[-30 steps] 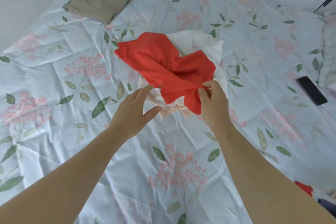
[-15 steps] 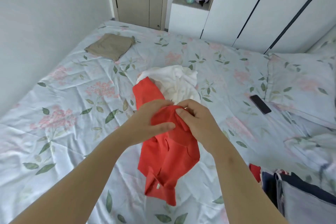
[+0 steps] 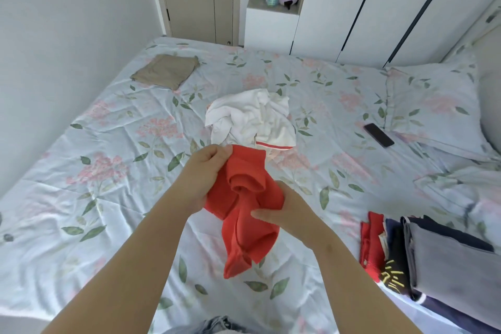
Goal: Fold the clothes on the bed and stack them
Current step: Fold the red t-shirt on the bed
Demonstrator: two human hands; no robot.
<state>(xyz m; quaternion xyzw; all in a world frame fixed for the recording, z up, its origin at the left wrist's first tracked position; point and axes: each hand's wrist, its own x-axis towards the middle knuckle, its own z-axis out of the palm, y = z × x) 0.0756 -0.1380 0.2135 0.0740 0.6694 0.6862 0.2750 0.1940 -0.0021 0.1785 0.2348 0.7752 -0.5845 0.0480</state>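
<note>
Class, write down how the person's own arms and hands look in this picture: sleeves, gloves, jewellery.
Both forearms are bare down to the picture's lower edge, with no sleeve in view. The left hand and the right hand wear no gloves, and no ring, watch or bracelet shows on either.

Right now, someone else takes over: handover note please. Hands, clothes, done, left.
Left hand: grip on the red garment at its upper edge.
Right hand: grip on its middle.
The red garment hangs bunched above the bed, unfolded.
White pile: crumpled, mid-bed.
Done: folded stack at near right; tan fold alone at far left.
Left: fold the red garment, then the white pile; probably bring everything onto one stack.
</note>
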